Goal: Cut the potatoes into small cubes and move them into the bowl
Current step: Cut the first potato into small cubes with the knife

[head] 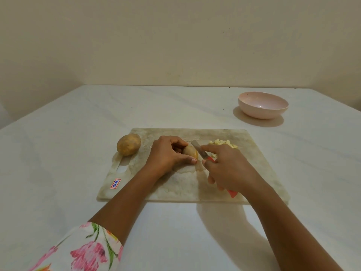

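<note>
The left hand (169, 153) curled over a partly cut potato (190, 151) near the middle of the cutting board (175, 184), fingers arched across its far side and thumb laid along its near side, pinning it down. The right hand (228, 169) gripped a red-handled knife (203, 154), fingers wrapped round the handle and forefinger stretched along the spine of the blade, which rested against the potato's cut right end. A small heap of potato cubes (223, 144) lay on the board just beyond the right hand. A whole potato (129, 144) sat at the board's left edge, above the handle slot. The pink bowl (263, 105) stood on the white table (68, 133), well apart to the far right, with nothing visible inside.
</note>
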